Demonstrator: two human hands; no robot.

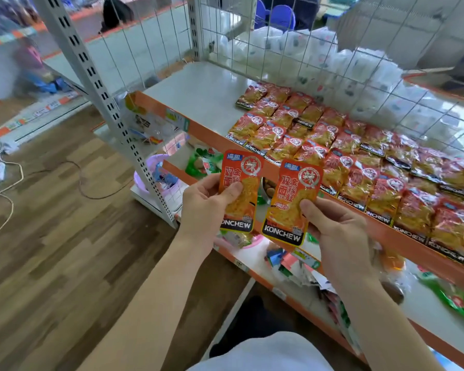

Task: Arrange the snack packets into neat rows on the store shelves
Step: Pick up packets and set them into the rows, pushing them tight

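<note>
Packet rows (346, 162) on upper shelf (198, 95) (right part), loose packets (292, 263) on shelf below (423, 306)

Bright, even daylight; wide-angle bending and blur toward the edges.

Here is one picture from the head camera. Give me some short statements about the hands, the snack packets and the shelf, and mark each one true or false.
1. The left hand holds one orange-red foil KONCHEW packet, and the right hand holds a second such packet. True.
2. Both held packets already lie flat on the shelf. False: they are held upright in the air, in front of the shelf.
3. The grey metal shelf is covered with packets from end to end. False: its left part is bare.
4. The orange-red packets on the shelf lie in overlapping rows. True.
</note>
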